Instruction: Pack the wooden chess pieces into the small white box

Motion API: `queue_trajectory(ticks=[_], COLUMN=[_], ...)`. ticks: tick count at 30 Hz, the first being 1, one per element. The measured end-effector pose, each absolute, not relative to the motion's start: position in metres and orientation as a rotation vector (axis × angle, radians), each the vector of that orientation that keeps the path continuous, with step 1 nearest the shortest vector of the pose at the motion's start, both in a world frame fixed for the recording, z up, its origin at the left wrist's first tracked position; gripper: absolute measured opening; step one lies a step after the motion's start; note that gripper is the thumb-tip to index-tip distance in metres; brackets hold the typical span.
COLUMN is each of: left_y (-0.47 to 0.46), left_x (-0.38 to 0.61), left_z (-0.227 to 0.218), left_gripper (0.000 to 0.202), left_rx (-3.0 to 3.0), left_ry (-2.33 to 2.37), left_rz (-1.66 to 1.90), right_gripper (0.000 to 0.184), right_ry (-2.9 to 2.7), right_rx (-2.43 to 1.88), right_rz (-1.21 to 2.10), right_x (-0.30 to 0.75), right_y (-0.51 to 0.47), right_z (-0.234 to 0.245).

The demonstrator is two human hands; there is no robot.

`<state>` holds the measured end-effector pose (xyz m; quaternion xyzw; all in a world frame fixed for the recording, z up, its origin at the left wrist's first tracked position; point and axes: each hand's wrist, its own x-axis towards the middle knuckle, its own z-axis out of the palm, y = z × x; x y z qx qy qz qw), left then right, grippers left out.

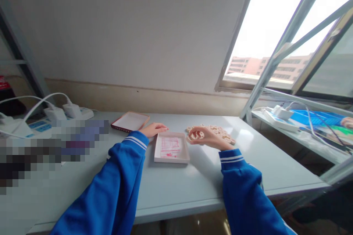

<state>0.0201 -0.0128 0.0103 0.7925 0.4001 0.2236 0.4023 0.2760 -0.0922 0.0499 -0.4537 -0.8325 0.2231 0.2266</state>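
Observation:
A shallow white box (157,150) lies on the table in front of me, with a folded sheet (170,143) printed in red lines inside it. My left hand (154,129) is at the box's far left corner, fingers stretched out and nothing visible in them. Just right of the box, my right hand (202,138) curls its thumb and fingers around a pale round wooden piece (198,135); the exact grip is hard to make out. Behind that hand, a cluster of similar round wooden pieces (220,132) lies on the table, partly hidden by it.
A box lid (131,121) with a dark red edge lies inside-up at the back left. Power strips with white chargers (72,110) and cables stand farther left. A wall borders the table's back. At right are a metal frame (260,88) and a shelf with a blue basket (314,117).

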Motion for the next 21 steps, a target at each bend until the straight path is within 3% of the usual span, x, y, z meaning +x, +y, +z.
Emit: queue_trajectory(ticks=[9, 12, 17, 21], left_y=[-0.021, -0.022, -0.027, -0.029], left_x=[0.024, 0.022, 0.022, 0.023], left_z=[0.016, 0.019, 0.022, 0.022], left_gripper=[0.035, 0.043, 0.056, 0.052], left_rx=[1.704, 1.718, 2.028, 2.070], left_ry=[0.865, 0.865, 0.915, 0.934], left_rz=[0.497, 0.493, 0.375, 0.333], right_gripper=[0.018, 0.027, 0.018, 0.020], right_ry=[-2.561, -2.438, -2.438, -2.465], right_rx=[-1.197, -1.237, -1.576, -1.710], right_rz=[0.154, 0.169, 0.369, 0.404], right_x=[0.186, 0.208, 0.263, 0.278], right_y=[-0.070, -0.065, -0.072, -0.079], right_z=[0.039, 0.042, 0.062, 0.064])
